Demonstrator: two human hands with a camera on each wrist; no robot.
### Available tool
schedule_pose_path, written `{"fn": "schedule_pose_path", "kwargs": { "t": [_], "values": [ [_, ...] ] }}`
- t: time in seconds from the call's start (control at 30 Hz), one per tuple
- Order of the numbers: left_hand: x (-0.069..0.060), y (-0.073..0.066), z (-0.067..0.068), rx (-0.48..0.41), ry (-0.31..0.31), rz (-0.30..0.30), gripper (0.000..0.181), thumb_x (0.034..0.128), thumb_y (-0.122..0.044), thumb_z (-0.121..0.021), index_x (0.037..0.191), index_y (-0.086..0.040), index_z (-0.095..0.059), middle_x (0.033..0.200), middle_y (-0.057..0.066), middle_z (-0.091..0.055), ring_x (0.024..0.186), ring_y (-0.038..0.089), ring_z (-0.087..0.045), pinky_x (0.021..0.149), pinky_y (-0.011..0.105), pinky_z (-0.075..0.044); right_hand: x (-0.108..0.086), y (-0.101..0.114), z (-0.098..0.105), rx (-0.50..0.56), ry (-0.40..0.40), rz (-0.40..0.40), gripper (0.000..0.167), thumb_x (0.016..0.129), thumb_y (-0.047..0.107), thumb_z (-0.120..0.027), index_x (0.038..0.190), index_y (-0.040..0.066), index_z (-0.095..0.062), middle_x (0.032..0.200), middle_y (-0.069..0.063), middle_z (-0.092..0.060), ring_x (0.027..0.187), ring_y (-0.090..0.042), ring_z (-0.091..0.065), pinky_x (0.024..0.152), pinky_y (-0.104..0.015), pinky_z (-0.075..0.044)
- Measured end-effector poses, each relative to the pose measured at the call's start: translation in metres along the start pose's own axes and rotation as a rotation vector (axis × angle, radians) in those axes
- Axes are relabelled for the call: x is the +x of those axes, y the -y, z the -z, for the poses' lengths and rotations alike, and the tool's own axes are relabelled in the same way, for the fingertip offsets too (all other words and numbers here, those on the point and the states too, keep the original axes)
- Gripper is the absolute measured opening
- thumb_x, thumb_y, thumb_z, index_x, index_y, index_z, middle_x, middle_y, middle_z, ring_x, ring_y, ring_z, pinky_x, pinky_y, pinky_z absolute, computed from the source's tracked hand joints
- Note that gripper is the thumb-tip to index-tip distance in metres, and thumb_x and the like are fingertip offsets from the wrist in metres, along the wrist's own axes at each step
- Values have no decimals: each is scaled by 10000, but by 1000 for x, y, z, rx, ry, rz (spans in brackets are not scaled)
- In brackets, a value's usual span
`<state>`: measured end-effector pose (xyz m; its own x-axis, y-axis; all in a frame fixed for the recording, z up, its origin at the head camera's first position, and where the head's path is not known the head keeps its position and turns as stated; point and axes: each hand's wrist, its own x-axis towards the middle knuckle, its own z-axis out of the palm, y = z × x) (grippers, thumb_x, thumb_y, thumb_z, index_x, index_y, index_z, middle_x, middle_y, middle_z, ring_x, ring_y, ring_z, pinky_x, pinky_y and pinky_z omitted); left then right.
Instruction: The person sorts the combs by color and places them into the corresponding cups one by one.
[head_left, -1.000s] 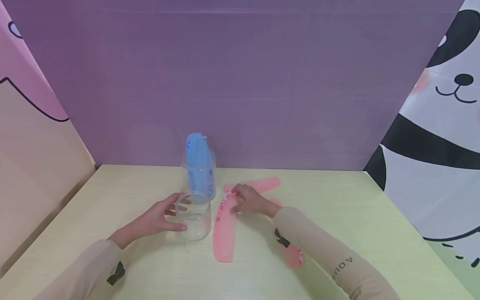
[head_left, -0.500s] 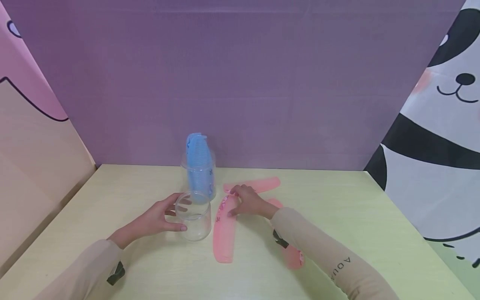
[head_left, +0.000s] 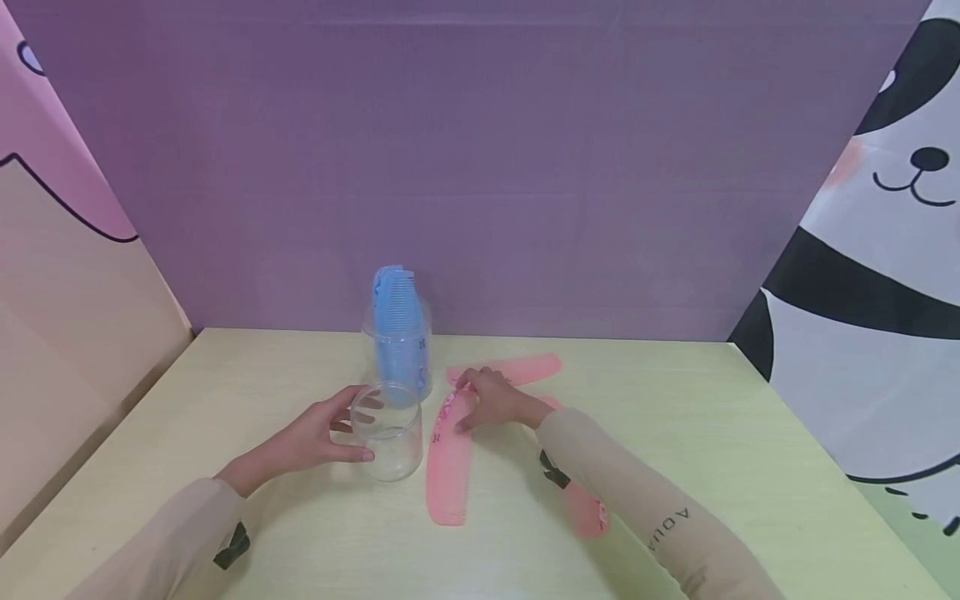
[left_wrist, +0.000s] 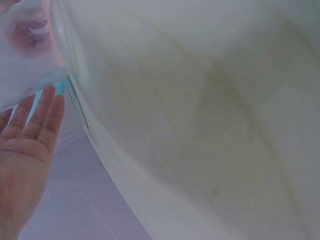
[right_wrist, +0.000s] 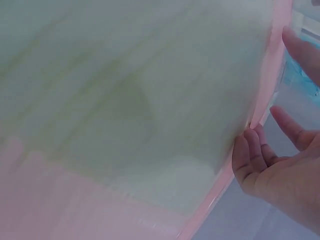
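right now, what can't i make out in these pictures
- Head: middle of the rightmost translucent pink plastic comb, behind the beige right sleeve.
- Head: number of blue plastic combs, overlapping.
- Left wrist: part of the clear round plastic cup, cut off by the frame edge.

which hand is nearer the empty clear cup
Left. The left hand is right at the empty clear cup, mostly on its left side; the right hand is off to the cup's right, at a pink comb.
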<state>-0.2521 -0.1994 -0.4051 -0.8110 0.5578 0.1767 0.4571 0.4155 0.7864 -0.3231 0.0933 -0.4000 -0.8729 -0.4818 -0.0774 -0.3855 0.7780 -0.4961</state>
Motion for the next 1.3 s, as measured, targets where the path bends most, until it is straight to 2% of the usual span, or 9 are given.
{"fn": "schedule_pose_path", "kwargs": {
  "t": [0.4, 0.67, 0.93, 1.23, 1.3],
  "values": [
    [0, -1, 0, -2, 5, -11, 801, 730, -265, -767, 1377, -108, -321, 1314, 195, -482, 1129, 376, -533, 880, 436, -503, 0, 3, 1, 30, 38, -48, 518, 642, 271, -826, 1052, 140, -539, 1002, -83, -477, 952, -243, -421, 788, -346, -391],
    [0, -3, 1, 8, 12, 7, 808, 733, -276, -763, 1385, -116, -314, 1319, 174, -483, 1130, 344, -539, 885, 424, -502, -1, 7, 3, 62, 63, -52, 535, 642, 260, -828, 1062, 135, -521, 1077, -101, -451, 1006, -229, -456, 838, -358, -418],
    [0, -3, 1, 16, 3, -19, 792, 739, -254, -760, 1372, -70, -321, 1300, 210, -492, 1114, 375, -544, 865, 425, -511, -1, 10, 4, 91, 55, -65, 531, 645, 247, -831, 1058, 130, -519, 1069, -96, -435, 993, -221, -453, 828, -354, -427],
    [0, -2, 0, 12, 4, -23, 789, 739, -248, -760, 1375, -85, -322, 1300, 199, -494, 1101, 359, -558, 859, 407, -516, -2, 8, 1, 149, 39, -46, 546, 652, 207, -824, 1099, 113, -523, 1171, -96, -514, 1091, -245, -471, 936, -408, -413],
    [-1, -3, 0, 9, 5, -21, 796, 736, -248, -763, 1377, -89, -319, 1305, 196, -491, 1104, 356, -557, 860, 412, -516, -3, 7, 1, 165, 32, -36, 569, 654, 201, -823, 1121, 98, -515, 1170, -97, -537, 1073, -242, -493, 940, -412, -418]
  ]
}}
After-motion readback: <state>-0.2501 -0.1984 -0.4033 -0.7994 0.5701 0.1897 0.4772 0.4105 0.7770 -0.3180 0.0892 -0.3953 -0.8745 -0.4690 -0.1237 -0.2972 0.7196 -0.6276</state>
